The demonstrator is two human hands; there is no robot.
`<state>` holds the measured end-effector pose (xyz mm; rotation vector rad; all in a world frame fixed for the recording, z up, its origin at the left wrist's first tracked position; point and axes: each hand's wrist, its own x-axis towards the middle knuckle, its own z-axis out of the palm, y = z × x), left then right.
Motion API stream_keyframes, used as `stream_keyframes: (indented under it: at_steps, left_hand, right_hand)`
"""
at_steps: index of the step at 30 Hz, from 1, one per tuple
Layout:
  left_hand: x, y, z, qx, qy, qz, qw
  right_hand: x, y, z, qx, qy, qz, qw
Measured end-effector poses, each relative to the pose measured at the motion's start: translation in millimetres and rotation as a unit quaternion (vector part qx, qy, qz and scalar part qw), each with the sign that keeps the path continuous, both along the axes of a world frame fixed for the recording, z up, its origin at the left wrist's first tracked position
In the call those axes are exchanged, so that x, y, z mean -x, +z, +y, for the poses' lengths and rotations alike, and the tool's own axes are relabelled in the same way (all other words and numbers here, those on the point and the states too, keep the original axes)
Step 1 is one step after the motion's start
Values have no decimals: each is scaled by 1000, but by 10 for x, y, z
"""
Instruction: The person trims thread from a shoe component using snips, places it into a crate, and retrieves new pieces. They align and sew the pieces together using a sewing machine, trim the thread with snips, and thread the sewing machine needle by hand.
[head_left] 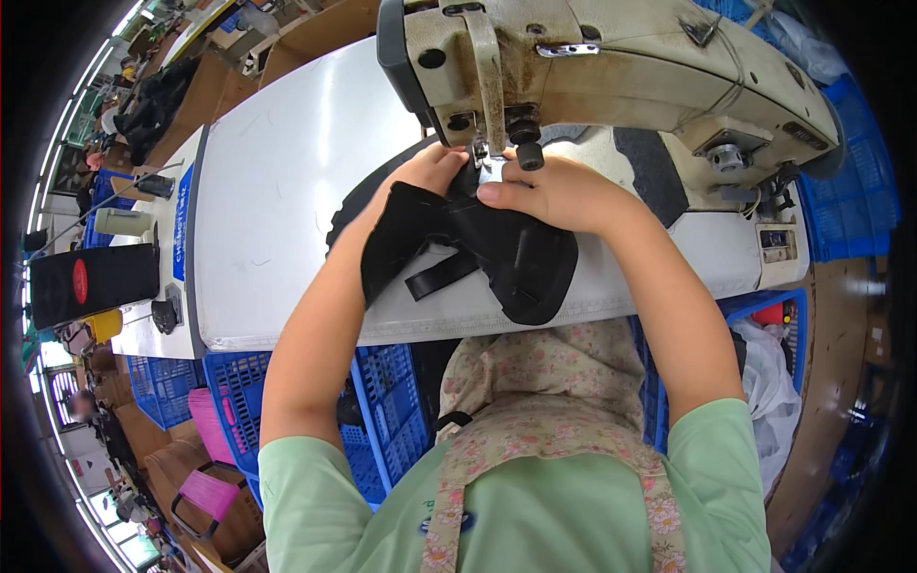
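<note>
Both bare forearms are extended forward from the lower edge and angled inward. The left hand (427,172) is laid flat, fingers pointing ahead. The right hand (554,191) is curled, thumb pressed leftward, knuckles raised.

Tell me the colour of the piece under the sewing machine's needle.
Black, seen best in the head view.

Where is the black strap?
In the head view, the black strap hangs from the black fabric piece on the white table, just below both hands, in front of the sewing machine.
</note>
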<state>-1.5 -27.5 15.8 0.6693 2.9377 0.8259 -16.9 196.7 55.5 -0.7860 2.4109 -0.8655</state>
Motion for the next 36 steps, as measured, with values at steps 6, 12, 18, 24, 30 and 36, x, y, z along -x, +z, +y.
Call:
stream_keyframes:
  at_steps: [6, 12, 18, 24, 30, 36]
  left_hand:
    - [-716, 709, -426, -270, 192, 87, 939]
    - [-1320, 436, -150, -469, 246, -353, 771]
    - [-671, 458, -276, -450, 263, -244, 818]
    - [-47, 603, -275, -350, 201, -196, 893]
    - [-484, 656, 11, -294, 194, -240, 905]
    - [-754, 216, 282, -456, 203, -344, 795]
  right_hand:
    - [104, -75, 24, 3, -10, 8, 1000]
    - [190, -20, 17, -53, 24, 10, 998]
    - [-2, 51, -110, 22, -52, 27, 998]
    - [-292, 119, -207, -10, -56, -27, 998]
    - [-276, -396, 53, 190, -10, 73, 979]
    - [-137, -362, 352, 414, -57, -373, 828]
